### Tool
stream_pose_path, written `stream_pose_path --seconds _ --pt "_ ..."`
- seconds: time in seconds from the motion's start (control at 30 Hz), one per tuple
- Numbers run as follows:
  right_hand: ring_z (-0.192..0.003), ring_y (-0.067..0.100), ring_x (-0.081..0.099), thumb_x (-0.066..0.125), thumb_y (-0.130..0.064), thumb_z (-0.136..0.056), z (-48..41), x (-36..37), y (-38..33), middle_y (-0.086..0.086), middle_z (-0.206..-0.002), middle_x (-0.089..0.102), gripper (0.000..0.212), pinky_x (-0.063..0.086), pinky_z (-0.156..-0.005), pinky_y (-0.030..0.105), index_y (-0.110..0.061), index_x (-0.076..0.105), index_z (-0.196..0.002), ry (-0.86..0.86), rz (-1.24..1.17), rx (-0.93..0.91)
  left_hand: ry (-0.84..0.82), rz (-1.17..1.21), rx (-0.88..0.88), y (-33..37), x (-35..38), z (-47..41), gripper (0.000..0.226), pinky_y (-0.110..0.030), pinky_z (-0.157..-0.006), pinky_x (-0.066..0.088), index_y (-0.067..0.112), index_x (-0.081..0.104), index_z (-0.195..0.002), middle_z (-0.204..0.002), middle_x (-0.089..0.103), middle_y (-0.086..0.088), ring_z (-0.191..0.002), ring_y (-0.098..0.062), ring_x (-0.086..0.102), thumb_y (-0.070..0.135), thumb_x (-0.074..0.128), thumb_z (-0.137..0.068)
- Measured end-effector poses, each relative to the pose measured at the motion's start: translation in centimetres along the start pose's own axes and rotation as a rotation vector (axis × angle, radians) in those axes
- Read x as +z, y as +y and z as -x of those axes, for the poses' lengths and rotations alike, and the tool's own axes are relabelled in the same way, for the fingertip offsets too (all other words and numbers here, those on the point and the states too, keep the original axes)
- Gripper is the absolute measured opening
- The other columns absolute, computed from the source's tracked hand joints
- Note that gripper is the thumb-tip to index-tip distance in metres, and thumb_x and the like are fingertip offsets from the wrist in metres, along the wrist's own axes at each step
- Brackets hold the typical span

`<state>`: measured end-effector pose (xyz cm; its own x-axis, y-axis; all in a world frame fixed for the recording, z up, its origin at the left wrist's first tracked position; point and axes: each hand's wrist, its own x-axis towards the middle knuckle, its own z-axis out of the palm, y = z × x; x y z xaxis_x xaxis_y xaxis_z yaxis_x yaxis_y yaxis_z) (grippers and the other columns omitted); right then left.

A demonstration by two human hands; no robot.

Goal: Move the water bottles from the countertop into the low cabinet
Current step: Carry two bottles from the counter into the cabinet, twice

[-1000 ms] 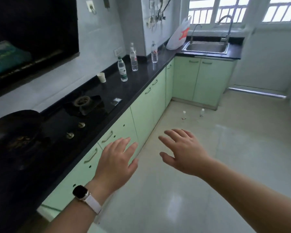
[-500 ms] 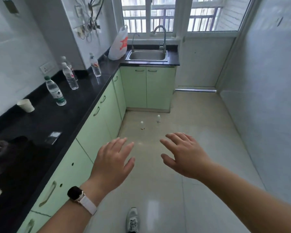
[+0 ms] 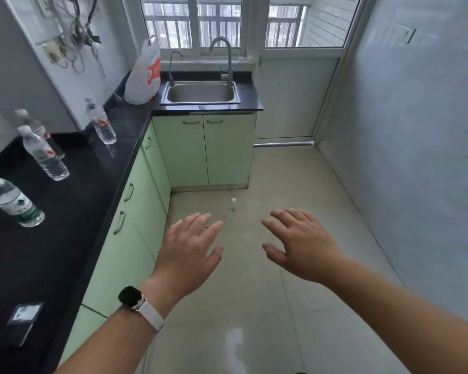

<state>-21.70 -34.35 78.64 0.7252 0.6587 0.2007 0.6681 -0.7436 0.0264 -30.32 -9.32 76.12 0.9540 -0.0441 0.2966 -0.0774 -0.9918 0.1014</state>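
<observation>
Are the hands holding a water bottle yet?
No. The left hand and right hand are open and empty; the water bottles stand on the countertop.

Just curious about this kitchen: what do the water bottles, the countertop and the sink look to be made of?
The water bottles look like clear thin plastic: see-through, ribbed walls. The countertop looks like polished black stone or a lookalike; it mirrors the bottles faintly. The sink looks like brushed stainless steel, grey with a soft sheen.

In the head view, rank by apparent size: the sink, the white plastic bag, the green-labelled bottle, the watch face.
1. Sink
2. White plastic bag
3. Green-labelled bottle, enlarged by nearness, so its rank against the bag is unsure
4. Watch face
</observation>
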Motion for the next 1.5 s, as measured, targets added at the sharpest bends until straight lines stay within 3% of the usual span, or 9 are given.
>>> stream_pose_path --seconds 0.33,0.57,0.77,0.9,1.07,1.2,1.3,1.5 --pt "-0.112 0.031 0.061 0.045 -0.056 -0.086 -8.7 5.9 8.4 0.006 -0.120 0.066 0.054 0.048 -0.096 0.043 -0.021 0.064 -0.122 -0.016 -0.055 -0.024 -0.056 -0.046 -0.014 -0.6 5.1 -11.0 0.051 -0.050 -0.100 0.047 0.021 0.068 -0.126 -0.129 0.065 -0.007 -0.122 -0.031 0.059 0.048 0.048 -0.087" --pt "-0.107 0.029 0.063 0.045 -0.056 -0.084 -16.4 8.8 18.9 0.006 -0.118 0.068 0.055 0.049 -0.093 0.040 -0.020 0.067 -0.119 0.003 -0.129 -0.110 -0.104 -0.121 -0.131 2.4 8.8 -20.7 0.051 -0.041 -0.101 0.037 0.022 0.068 -0.125 -0.127 0.066 -0.006 -0.120 -0.029 0.060 0.049 0.047 -0.087" --pt "-0.112 0.028 0.060 0.043 -0.058 -0.085 -22.2 10.6 27.7 0.006 -0.121 0.066 0.057 0.046 -0.097 0.040 -0.021 0.065 -0.123 -0.048 -0.135 -0.193 -0.076 -0.130 -0.188 5.7 11.2 -29.1 0.050 -0.043 -0.100 0.043 0.018 0.069 -0.124 -0.128 0.066 -0.009 -0.120 -0.032 0.060 0.046 0.047 -0.088" --pt "-0.114 0.030 0.059 0.041 -0.059 -0.086 -25.1 11.8 29.8 0.007 -0.123 0.065 0.059 0.045 -0.098 0.043 -0.022 0.064 -0.125 -0.089 -0.162 -0.239 -0.066 -0.150 -0.218 5.9 12.0 -31.7 0.049 -0.041 -0.101 0.034 0.016 0.069 -0.123 -0.127 0.066 -0.011 -0.119 -0.032 0.060 0.044 0.048 -0.088" --pt "-0.112 0.030 0.061 0.042 -0.058 -0.086 -29.1 13.8 31.2 0.007 -0.121 0.066 0.058 0.047 -0.096 0.042 -0.021 0.065 -0.123 -0.101 -0.188 -0.272 -0.073 -0.150 -0.280 3.8 13.5 -34.0 0.048 -0.041 -0.100 0.035 0.016 0.068 -0.123 -0.130 0.064 -0.011 -0.120 -0.032 0.059 0.043 0.049 -0.088" --pt "-0.111 0.030 0.062 0.043 -0.057 -0.085 -32.7 15.3 31.8 0.007 -0.120 0.066 0.057 0.048 -0.094 0.042 -0.020 0.066 -0.122 -0.112 -0.197 -0.277 -0.098 -0.134 -0.307 1.0 15.9 -35.7 0.047 -0.045 -0.097 0.045 0.016 0.069 -0.121 -0.127 0.065 -0.011 -0.119 -0.031 0.059 0.042 0.049 -0.088" --pt "-0.110 0.029 0.062 0.045 -0.057 -0.084 -36.5 16.4 32.3 0.006 -0.120 0.066 0.056 0.048 -0.094 0.041 -0.021 0.066 -0.122 -0.124 -0.173 -0.288 -0.126 -0.119 -0.314 -2.2 18.2 -38.0 0.048 -0.045 -0.098 0.041 0.015 0.069 -0.122 -0.127 0.065 -0.012 -0.118 -0.032 0.059 0.043 0.049 -0.087" --pt "-0.110 0.028 0.062 0.046 -0.058 -0.084 -45.0 19.4 32.5 0.004 -0.120 0.066 0.055 0.048 -0.094 0.039 -0.023 0.065 -0.121 -0.237 -0.092 -0.282 -0.168 -0.006 -0.373 -8.7 22.3 -43.8 0.049 -0.047 -0.096 0.048 0.016 0.070 -0.120 -0.125 0.066 -0.012 -0.117 -0.034 0.062 0.044 0.047 -0.087"
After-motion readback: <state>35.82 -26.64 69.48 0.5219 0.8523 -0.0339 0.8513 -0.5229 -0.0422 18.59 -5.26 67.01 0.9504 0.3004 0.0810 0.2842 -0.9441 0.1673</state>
